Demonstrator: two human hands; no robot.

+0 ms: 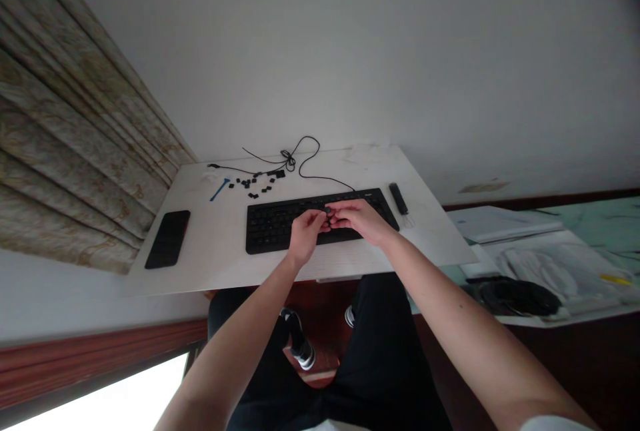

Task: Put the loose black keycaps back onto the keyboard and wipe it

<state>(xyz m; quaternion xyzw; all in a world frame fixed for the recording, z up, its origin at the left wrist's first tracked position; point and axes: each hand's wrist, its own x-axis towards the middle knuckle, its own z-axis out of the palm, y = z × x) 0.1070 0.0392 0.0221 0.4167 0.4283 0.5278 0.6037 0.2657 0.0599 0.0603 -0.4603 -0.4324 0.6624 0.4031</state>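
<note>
A black keyboard [273, 223] lies across the white table, with both my hands meeting above its middle. My left hand [306, 232] is closed, thumb and fingers pinched together towards the right. My right hand [361, 219] is also closed, its fingertips touching or nearly touching those of the left. Something small and dark shows between the fingertips, too small to tell from the keys behind it. Several loose black keycaps [254, 181] are scattered behind the keyboard's left part. Beside them rests a blue tool [220, 190], thin with a wider end.
A black phone [169, 239] lies at the table's left. The keyboard's cable [311, 176] coils towards the wall. Right of the keyboard is a black-handled brush-like tool [398, 198]. A lower surface at the right bears a white box [500, 224] and a black bundle [520, 296].
</note>
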